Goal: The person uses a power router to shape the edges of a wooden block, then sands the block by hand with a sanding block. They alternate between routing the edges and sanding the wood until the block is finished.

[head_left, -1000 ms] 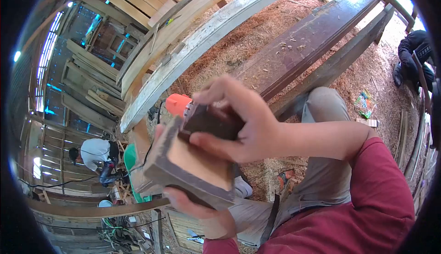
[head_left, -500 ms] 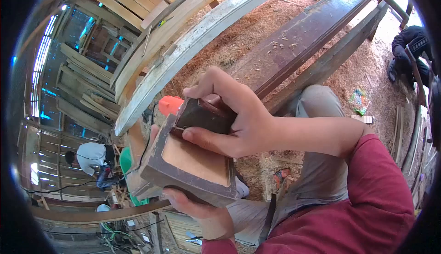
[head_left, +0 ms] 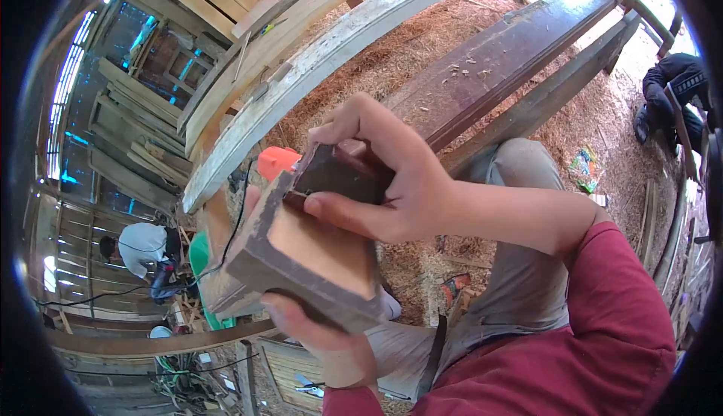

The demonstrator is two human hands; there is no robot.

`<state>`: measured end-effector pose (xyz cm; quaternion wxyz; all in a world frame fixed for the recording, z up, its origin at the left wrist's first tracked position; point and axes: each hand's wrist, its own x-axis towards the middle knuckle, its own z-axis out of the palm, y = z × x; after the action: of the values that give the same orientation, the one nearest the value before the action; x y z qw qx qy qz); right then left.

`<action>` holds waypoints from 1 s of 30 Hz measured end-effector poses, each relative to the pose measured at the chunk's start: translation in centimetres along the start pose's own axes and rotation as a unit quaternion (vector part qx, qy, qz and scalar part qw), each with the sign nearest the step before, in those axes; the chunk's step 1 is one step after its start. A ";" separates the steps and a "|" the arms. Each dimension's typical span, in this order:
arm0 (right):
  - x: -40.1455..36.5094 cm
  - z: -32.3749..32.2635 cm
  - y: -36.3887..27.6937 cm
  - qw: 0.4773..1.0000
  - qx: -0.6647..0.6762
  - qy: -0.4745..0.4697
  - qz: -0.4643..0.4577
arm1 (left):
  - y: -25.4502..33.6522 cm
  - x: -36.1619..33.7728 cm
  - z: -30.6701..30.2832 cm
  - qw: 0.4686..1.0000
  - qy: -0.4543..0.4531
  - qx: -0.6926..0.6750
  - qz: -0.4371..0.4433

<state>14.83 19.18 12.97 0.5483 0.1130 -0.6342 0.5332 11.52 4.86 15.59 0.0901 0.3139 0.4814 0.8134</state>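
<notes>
My left hand (head_left: 316,333) is wrapped round the underside and far side of a wooden box-like piece (head_left: 305,284), with its fingertips showing past the upper left edge. The piece has a dark, worn border around a bare, light-wood face, and it is held tilted over my lap. On that face, at its upper end, rests a small dark brown block (head_left: 343,177). My right hand (head_left: 403,182) grips this block between the thumb and the bent fingers. Part of the block is hidden by the palm.
A long brown bench-like plank (head_left: 482,77) and a pale weathered beam (head_left: 316,70) stretch away ahead. Wood shavings cover the ground. An orange object (head_left: 276,161) and a green chair-like thing (head_left: 199,258) sit behind the piece. One person (head_left: 143,250) bends at left, another (head_left: 674,96) at right.
The box-like piece has tilted slightly, and the dark block has shifted a little to the right on its face. Both hands keep their grip. The view has moved slightly.
</notes>
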 end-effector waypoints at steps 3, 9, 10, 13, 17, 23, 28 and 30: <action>0.0 -0.1 -1.2 0.992 -0.030 -0.104 0.067 | -2.4 0.7 -5.0 0.958 0.022 0.195 0.210; -0.3 0.7 0.1 0.999 -0.034 -0.028 -0.017 | 0.4 0.5 -0.1 0.998 0.022 0.047 0.023; -0.1 0.1 0.1 0.999 -0.037 -0.010 -0.020 | 0.3 -0.3 -0.4 0.995 0.017 0.094 -0.003; 0.2 -0.5 -0.4 0.998 -0.030 -0.049 -0.002 | 0.4 0.1 -0.4 0.999 0.009 0.032 0.007; -0.3 -0.1 -1.3 0.976 0.021 -0.190 0.105 | 1.3 2.1 -1.6 0.993 0.072 0.067 0.070; -1.7 0.4 -0.6 0.987 -0.002 -0.118 0.109 | 2.9 0.6 0.3 0.985 -0.010 0.171 0.032; -2.9 1.9 0.8 0.997 -0.042 -0.057 0.021 | 2.0 1.8 -1.0 0.992 0.036 0.106 0.057; -3.0 2.1 0.8 0.997 -0.046 -0.050 0.027 | 1.4 2.0 -1.3 0.991 0.042 0.106 0.069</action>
<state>14.19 16.52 10.41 0.5058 0.0975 -0.6876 0.5118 9.36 4.10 17.18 -0.0197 0.3197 0.5454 0.7745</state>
